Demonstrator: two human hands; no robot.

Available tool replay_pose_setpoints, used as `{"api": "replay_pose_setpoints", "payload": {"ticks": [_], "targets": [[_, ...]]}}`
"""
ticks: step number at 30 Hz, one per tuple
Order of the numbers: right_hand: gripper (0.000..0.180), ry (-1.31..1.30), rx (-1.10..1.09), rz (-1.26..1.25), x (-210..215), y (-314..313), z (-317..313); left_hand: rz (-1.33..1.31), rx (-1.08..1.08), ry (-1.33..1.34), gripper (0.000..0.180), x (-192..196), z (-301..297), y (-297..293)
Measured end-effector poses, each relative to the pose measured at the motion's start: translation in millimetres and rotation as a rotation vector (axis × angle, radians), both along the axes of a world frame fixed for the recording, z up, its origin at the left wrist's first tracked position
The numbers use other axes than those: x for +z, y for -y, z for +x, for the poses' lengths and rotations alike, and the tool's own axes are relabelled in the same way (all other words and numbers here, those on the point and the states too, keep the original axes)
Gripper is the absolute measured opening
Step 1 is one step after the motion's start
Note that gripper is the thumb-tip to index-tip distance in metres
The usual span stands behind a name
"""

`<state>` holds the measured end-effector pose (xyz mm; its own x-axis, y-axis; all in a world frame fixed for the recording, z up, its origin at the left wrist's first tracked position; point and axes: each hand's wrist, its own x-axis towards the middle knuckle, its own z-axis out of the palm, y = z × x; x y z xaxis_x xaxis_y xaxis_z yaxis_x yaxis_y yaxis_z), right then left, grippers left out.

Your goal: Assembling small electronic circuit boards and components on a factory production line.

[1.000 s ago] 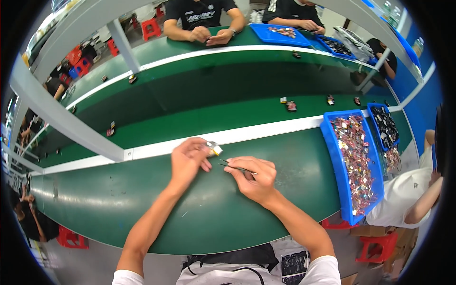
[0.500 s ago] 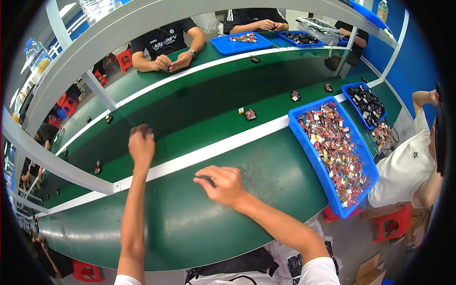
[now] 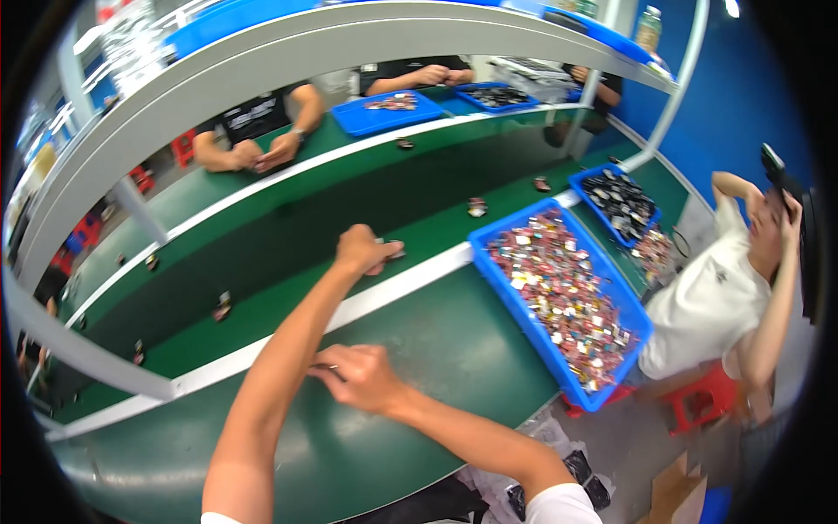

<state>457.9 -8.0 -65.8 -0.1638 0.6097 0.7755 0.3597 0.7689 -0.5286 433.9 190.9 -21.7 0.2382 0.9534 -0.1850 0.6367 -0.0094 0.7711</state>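
Fingers of my left hand (image 3: 362,249) pinch a small part (image 3: 390,251) over the belt | right hand (image 3: 362,375) curled on the bench (image 3: 454,349), contents unclear | part looks light, rigid; I grip its edges.

One head-worn fisheye view looks steeply down on the long green bench (image 3: 419,349), near; forearms enter from six o'clock.
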Motion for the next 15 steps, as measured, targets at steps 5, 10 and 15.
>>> {"api": "replay_pose_setpoints", "payload": {"ticks": [5, 10, 15], "targets": [[0.014, -0.006, -0.008, -0.023, 4, 1, 1, -0.06, 0.091, 0.067, 0.041, -7, 0, -7], [0.014, -0.005, 0.014, -0.056, 10, 1, 0, -0.254, 0.042, 0.245, 0.025, 9, -26, -7], [0.014, -0.06, 0.003, -0.033, 7, 1, 2, -0.207, 0.016, 0.409, 0.022, 18, -61, 15]]}}
